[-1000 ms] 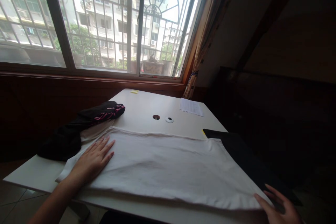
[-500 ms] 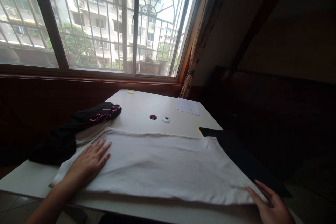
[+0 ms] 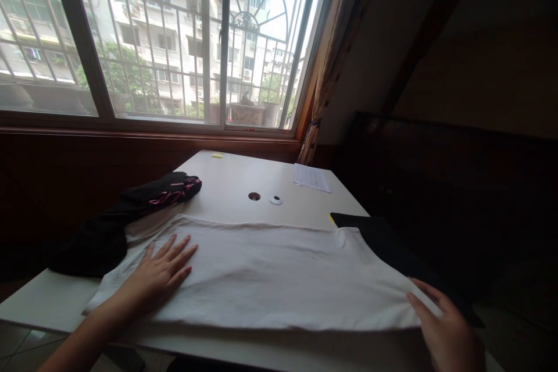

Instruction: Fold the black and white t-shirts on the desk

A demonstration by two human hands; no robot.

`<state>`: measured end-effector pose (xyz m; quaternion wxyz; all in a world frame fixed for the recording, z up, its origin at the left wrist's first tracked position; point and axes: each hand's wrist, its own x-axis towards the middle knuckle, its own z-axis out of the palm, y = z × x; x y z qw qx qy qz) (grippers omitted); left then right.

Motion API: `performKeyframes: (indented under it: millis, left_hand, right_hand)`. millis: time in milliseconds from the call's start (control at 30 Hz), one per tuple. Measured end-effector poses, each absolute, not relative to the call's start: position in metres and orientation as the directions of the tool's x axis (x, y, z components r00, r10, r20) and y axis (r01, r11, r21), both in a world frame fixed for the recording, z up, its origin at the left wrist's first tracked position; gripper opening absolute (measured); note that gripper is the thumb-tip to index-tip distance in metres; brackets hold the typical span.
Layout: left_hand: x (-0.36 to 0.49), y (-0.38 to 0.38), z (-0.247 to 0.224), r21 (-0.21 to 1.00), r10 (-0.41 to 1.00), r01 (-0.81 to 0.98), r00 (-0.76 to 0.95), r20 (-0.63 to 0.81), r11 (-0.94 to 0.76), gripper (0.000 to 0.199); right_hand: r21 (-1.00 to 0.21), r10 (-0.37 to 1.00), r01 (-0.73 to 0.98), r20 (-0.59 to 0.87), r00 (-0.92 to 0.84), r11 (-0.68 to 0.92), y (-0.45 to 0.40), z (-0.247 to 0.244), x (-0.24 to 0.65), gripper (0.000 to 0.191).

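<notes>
On the white tabletop beneath the barred window, I see the smooth white cloth stretched lengthwise left to right, its right end pinched in my right hand, my left hand open and spread over its left part.

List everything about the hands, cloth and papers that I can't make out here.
All in the head view:
- White cloth: underside, facing down.
- Right hand: some fingertips, behind the cloth.
- Papers: print, too small.
- Left forearm: rest cut off by bottom edge.
</notes>
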<state>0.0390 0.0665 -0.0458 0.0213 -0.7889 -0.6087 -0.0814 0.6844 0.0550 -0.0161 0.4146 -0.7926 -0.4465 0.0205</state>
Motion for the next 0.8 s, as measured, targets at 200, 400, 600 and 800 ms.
performKeyframes:
  millis: [200,400,600,800]
  left_hand:
    - [0.062,0.071,-0.031,0.116,0.892,0.885,0.446,0.074,-0.452,0.052]
    - [0.047,0.108,-0.016,0.171,0.842,0.830,0.493,0.218,-0.531,0.045]
    - [0.032,0.138,-0.035,0.136,0.861,0.873,0.415,0.294,-0.468,0.052]
    - [0.029,0.135,-0.050,0.072,0.863,0.887,0.422,0.277,-0.457,0.051]
  right_hand:
    - [-0.628,0.639,0.730,0.450,0.624,-0.271,0.072,0.028,0.669,0.048]
    - [-0.405,0.557,0.913,0.770,0.310,0.052,0.102,0.084,0.589,0.038]
    - [-0.261,0.592,0.838,0.801,-0.089,0.479,0.113,0.096,0.437,0.033]
    - [-0.364,0.603,0.481,0.466,-0.647,0.798,0.055,0.077,0.332,0.045]
